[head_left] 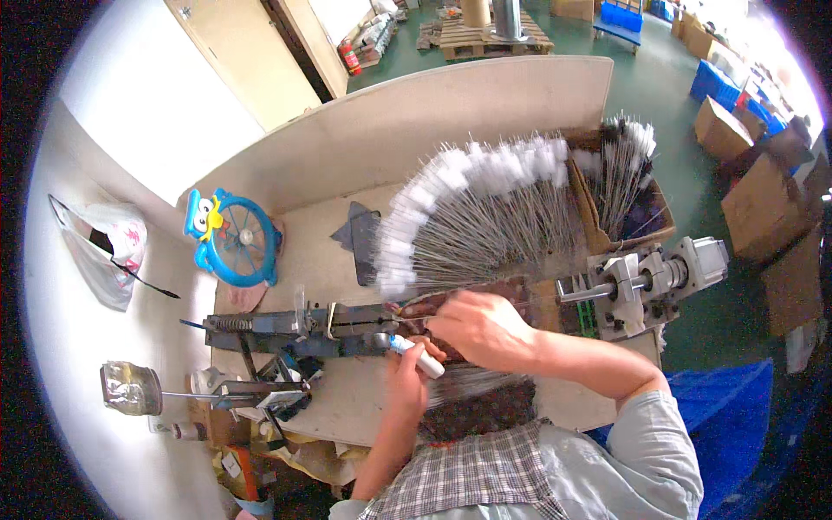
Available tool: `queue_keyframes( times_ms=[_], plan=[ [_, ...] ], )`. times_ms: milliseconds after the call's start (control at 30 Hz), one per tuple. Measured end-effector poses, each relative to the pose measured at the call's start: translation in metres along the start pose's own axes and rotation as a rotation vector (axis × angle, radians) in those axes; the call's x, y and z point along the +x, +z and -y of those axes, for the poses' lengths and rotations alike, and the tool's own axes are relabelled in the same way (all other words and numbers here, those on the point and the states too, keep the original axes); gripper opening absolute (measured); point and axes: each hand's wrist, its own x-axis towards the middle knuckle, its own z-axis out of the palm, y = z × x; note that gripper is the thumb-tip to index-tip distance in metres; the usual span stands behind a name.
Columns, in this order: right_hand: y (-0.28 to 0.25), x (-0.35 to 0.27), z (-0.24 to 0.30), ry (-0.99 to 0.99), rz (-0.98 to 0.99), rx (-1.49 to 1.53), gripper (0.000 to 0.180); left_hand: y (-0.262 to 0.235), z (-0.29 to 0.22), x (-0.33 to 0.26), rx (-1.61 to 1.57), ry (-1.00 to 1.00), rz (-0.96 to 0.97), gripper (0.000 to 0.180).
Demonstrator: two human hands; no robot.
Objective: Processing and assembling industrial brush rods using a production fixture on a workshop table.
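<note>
My left hand (pixel 406 381) is closed round a small white tube (pixel 426 360) with a blue end, held at a slant just in front of the bench machine. Fingers bent, my right hand (pixel 479 328) is closed beside the right end of the long dark metal machine (pixel 351 322). A thin line like a wire shows at its fingertips, but what it grips is mostly hidden. Beyond my hands, many white-headed wire brushes (pixel 485 204) lie fanned out, their wire stems toward me. More thin wire stems (pixel 472 386) lie close to my body.
A blue cartoon-shaped fan (pixel 238 241) stands at the left. On the right are a motorised clamp unit (pixel 637 282) and a carton (pixel 637 234) of brushes. A low partition (pixel 399 108) borders the table's back. A jar on a rod (pixel 130 388) juts out at left.
</note>
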Motion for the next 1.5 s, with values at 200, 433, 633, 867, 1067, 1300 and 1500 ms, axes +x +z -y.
queue_keyframes(
  times_ms=[200, 433, 633, 867, 1067, 1300, 1500],
  plan=[
    [0.052, -0.022, -0.013, 0.189, 0.256, 0.115, 0.016, -0.02, 0.0, -0.001, 0.625, -0.006, -0.019, 0.017],
    [0.055, -0.025, -0.015, 0.231, 0.288, 0.025, 0.021, -0.031, -0.029, -0.013, 0.78, 0.108, -0.152, 0.025],
    [0.045, -0.024, -0.01, 0.175, 0.299, 0.1, 0.027, -0.164, -0.035, -0.035, -0.319, -0.11, -0.576, 0.03],
    [0.044, -0.026, -0.01, 0.186, 0.298, 0.154, 0.032, -0.189, -0.041, -0.031, -0.402, -0.082, -0.547, 0.023],
    [0.021, -0.025, 0.001, 0.186, 0.358, 0.185, 0.033, -0.192, -0.028, -0.028, -0.491, -0.026, -0.562, 0.014],
    [-0.026, -0.009, -0.005, 0.184, 0.119, 0.01, 0.024, -0.093, -0.026, -0.033, -0.012, 0.206, -0.54, 0.016],
    [-0.026, -0.018, -0.021, 0.411, -0.006, 0.283, 0.021, 0.042, -0.032, -0.018, -0.035, 0.016, -0.002, 0.019]
  ],
)
